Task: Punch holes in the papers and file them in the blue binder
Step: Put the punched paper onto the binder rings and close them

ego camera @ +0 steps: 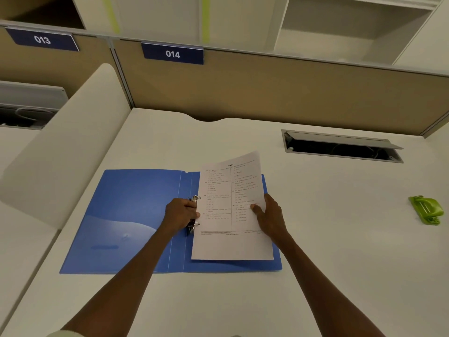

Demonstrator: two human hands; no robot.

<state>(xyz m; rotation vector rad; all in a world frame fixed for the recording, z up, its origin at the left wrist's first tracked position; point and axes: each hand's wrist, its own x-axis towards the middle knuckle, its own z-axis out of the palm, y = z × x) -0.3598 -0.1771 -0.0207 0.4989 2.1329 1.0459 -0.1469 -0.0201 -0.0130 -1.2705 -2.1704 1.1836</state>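
Observation:
The blue binder [126,215] lies open and flat on the white desk, its metal rings [195,198] standing near the spine. A printed sheet of paper [226,205] is held over the binder's right half, its left edge at the rings. My left hand [181,212] grips that left edge beside the rings. My right hand [269,212] holds the sheet's right edge with the thumb on top. The green hole punch [426,209] rests far to the right, apart from both hands.
The white desk [328,251] has an open cable hatch [340,148] at the back right. A tan partition [267,93] with label 014 closes the back; a white side divider [73,142] stands on the left.

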